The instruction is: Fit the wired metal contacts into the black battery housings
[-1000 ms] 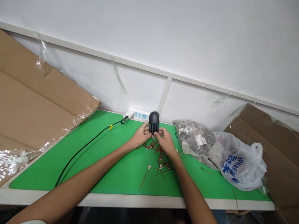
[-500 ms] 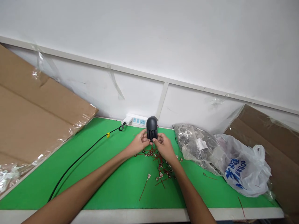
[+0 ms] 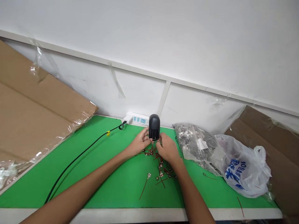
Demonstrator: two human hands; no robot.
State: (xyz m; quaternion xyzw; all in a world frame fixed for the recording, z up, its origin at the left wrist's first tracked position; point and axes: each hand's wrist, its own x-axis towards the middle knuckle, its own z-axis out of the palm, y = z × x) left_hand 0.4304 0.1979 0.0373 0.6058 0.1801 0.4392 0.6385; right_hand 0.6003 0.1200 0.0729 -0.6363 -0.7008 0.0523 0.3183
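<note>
A black, rounded device [image 3: 154,123] stands upright near the back of the green table, with a recess with slots in its lower half. My left hand [image 3: 140,143] grips its lower left side, thumb at the bottom edge and fingers behind. At its lower right corner, my right hand [image 3: 168,148] is closed with bent fingers and thumb together; whatever they pinch is too small or hidden to make out. Below and between the hands lies a loose pile of red wires [image 3: 161,165] with small round metal ends. One wire [image 3: 144,188] with a pale round end lies apart, nearer me.
A white power strip [image 3: 140,120] sits against the wall, with a black cable [image 3: 77,158] running from its plug. At right lie a clear bag of small parts [image 3: 193,140] and a white plastic bag [image 3: 247,171]. Cardboard sheets lean at left [image 3: 39,105] and right [image 3: 263,133].
My right hand has shifted slightly right and its thumb has come off the device's front, its fingers now curled. The device sits slightly further right and higher in view. My left hand keeps its grip.
</note>
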